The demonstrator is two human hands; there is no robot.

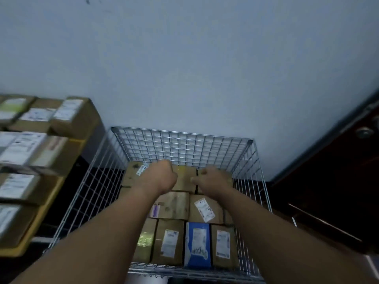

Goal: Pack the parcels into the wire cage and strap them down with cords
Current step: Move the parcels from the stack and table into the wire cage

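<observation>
Both hands are stretched forward over the far row inside the wire cage (pixel 184 144). The left hand (pixel 162 175) is seen from the back, knuckles up and fingers curled under out of sight, directly over a brown far-row parcel (pixel 184 179). Whether it grips anything cannot be told. The right hand (pixel 211 181) sits just beside it, fingers bent downward at the next brown parcel, thumb toward the left hand. Its hold likewise cannot be confirmed.

Nearest the camera, the front row of parcels stands packed side by side against the near cage wall: a glossy yellow-green parcel (pixel 145 240), a brown parcel with a white label (pixel 169 244), a blue parcel (pixel 198 244) with a label and handwriting, and another labelled brown parcel (pixel 223 244). Behind these lies a middle row: a plain brown box (pixel 174 204) and a box bearing a tilted white label (pixel 205 209). The far row lies beneath the hands.

Left of the cage, yellow-edged shelving (pixel 51 193) carries stacked labelled cartons (pixel 30 148), blurred. The cage backs onto a pale wall (pixel 184 68). A dark door (pixel 338 171) with a round knob (pixel 363 132) stands to the right
</observation>
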